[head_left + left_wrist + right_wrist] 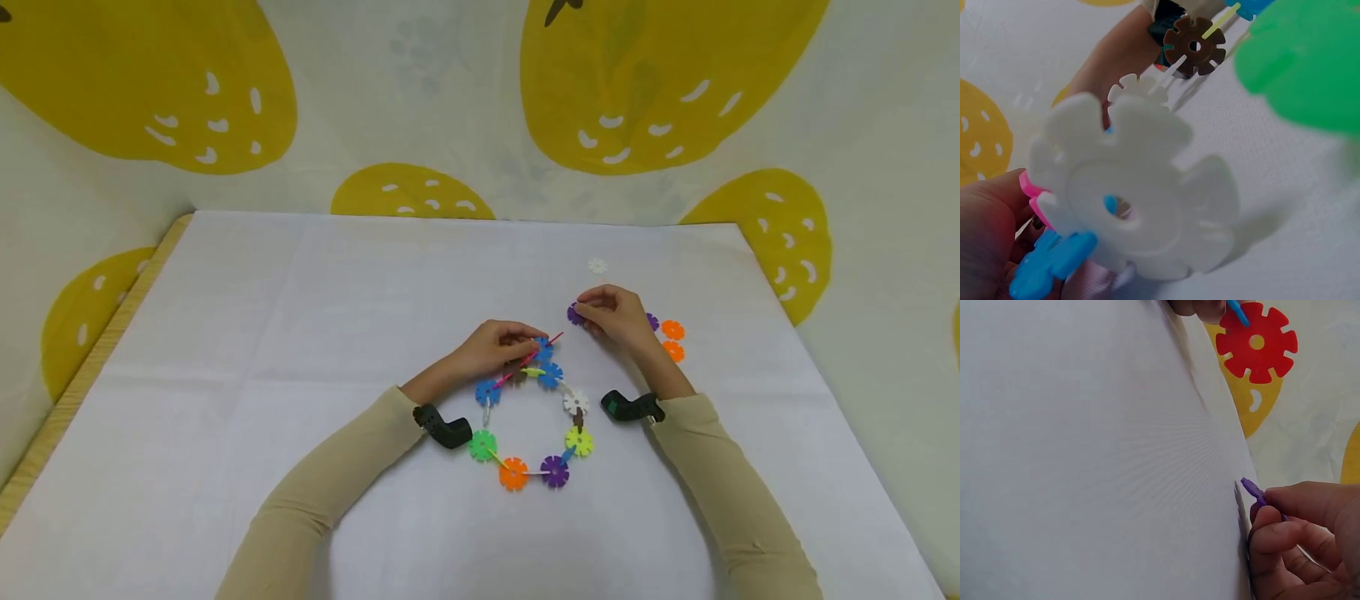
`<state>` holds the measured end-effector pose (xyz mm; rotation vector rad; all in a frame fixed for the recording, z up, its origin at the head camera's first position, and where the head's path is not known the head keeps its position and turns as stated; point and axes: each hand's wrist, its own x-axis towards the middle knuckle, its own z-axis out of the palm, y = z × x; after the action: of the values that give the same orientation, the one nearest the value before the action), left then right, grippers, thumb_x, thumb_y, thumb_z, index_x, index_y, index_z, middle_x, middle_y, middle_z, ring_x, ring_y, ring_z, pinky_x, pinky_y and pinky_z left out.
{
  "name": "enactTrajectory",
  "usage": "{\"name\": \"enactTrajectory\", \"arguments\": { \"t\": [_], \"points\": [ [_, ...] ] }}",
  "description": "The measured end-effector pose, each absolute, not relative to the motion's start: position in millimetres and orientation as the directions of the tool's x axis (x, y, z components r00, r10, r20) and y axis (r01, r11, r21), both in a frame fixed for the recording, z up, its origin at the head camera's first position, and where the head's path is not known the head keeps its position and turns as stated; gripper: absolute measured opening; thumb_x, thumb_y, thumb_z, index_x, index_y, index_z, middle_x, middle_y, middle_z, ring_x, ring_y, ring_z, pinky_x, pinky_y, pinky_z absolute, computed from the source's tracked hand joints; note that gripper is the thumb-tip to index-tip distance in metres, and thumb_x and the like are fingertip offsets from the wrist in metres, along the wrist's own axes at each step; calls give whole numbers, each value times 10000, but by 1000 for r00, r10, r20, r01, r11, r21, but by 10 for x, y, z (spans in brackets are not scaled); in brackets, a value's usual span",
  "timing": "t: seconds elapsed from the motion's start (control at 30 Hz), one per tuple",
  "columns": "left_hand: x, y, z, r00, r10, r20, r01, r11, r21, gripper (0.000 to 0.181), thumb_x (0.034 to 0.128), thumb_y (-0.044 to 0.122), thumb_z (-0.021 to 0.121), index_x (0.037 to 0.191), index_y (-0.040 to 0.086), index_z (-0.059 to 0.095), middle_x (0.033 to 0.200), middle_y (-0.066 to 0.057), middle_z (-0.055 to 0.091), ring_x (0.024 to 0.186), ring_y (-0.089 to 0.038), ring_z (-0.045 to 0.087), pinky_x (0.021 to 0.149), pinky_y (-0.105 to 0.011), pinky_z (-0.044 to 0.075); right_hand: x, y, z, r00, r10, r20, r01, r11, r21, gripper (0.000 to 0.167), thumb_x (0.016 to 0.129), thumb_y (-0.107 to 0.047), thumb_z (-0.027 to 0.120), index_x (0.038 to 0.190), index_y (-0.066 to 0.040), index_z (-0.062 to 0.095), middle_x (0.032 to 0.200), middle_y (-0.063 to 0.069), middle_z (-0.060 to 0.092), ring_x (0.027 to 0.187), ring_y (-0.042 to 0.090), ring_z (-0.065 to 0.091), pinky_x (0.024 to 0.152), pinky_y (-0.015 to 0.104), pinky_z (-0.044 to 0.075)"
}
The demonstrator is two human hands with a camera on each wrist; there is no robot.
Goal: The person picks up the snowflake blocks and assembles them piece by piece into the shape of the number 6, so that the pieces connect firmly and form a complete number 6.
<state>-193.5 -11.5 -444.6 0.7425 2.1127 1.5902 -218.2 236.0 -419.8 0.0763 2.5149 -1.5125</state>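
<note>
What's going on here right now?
A person's left hand holds a looped chain of slotted discs at its far side, by a blue disc next to a red disc. The right hand pinches a purple disc, apart from the chain. Beyond that hand lies a loose white disc; to its right are two orange discs and another purple one, partly hidden.

Head: you get bright, even light, with soft shadows beside the sleeves (330, 471) | Left wrist: you see the green disc (1316, 62) badly out of focus, the near white disc (1154, 194) soft, its blurred shadow falling right | Right wrist: your cloth (1085, 456) looks greyer, with ripple-like moiré lines
</note>
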Motion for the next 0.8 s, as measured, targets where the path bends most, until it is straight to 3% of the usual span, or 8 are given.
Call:
{"name": "enactTrajectory", "arguments": {
  "t": [0.37, 0.6, 0.8],
  "points": [
    [-1917, -132, -4447, -800, 600, -16, 163, 243, 956, 284, 970, 152, 613, 1205, 5, 672, 999, -121, 718, 764, -56, 608, 688, -190, 477, -2016, 2372, -4201, -952, -133, -274, 217, 337, -916, 387, 940, -261, 671, 1198, 14, 587, 851, -62, 678, 632, 68, 577, 633, 179, 508],
    [-1911, -123, -4436, -788, 616, -1, 178, 230, 957, 286, 976, 147, 604, 1212, -2, 667, 1002, -130, 720, 750, -49, 612, 689, -189, 485, -1928, 2342, -4225, -938, -207, -278, 231, 226, -946, 367, 944, -233, 663, 1203, 21, 605, 916, -23, 696, 659, 96, 560, 657, 172, 502],
    [-1916, -116, -4428, -782, 623, 5, 188, 229, 955, 279, 982, 144, 595, 1213, 6, 669, 998, -128, 721, 745, -56, 612, 691, -190, 485, -1910, 2318, -4216, -937, -219, -274, 229, 207, -951, 355, 962, -194, 636, 1219, 45, 577, 901, -34, 699, 661, 99, 562, 670, 166, 505]
  ]
}}
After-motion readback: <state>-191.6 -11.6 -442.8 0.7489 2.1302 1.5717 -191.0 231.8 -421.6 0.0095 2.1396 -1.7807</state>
